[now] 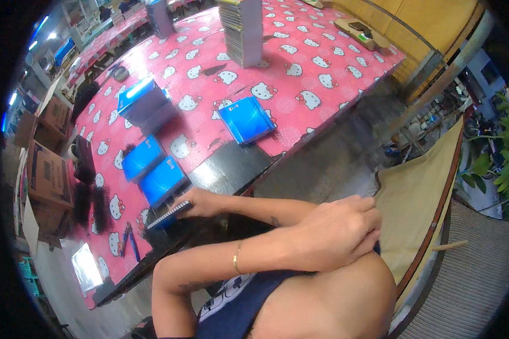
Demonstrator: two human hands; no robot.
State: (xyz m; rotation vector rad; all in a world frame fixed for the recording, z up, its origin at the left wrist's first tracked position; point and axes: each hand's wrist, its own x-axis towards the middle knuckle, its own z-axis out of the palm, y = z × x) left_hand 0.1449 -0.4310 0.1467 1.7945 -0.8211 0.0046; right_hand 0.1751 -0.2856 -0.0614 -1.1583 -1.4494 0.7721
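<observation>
My right hand [199, 203], its forearm reaching left across the near table edge, grips a spiral-bound notebook [168, 216] tilted edge-up, its bound edge showing as a pale strip. Just beyond it lie a blue notebook stack [163, 179] and another blue notebook stack [143, 158]. My left arm, with a thin gold-coloured bracelet [236, 258], crosses in front of my body. At its end, my left hand [342, 233] rests against my right upper arm with fingers curled; their tips are hidden, so whatever they pinch cannot be made out.
A taller blue notebook stack [145, 107] and a low blue pile [246, 120] stand on the pink patterned table [288, 107]. Farther back rises a tall notebook stack [244, 34]. Blue pens [132, 244] lie at the left, near cardboard boxes [50, 175]. A tan cloth panel [415, 209] is at my right.
</observation>
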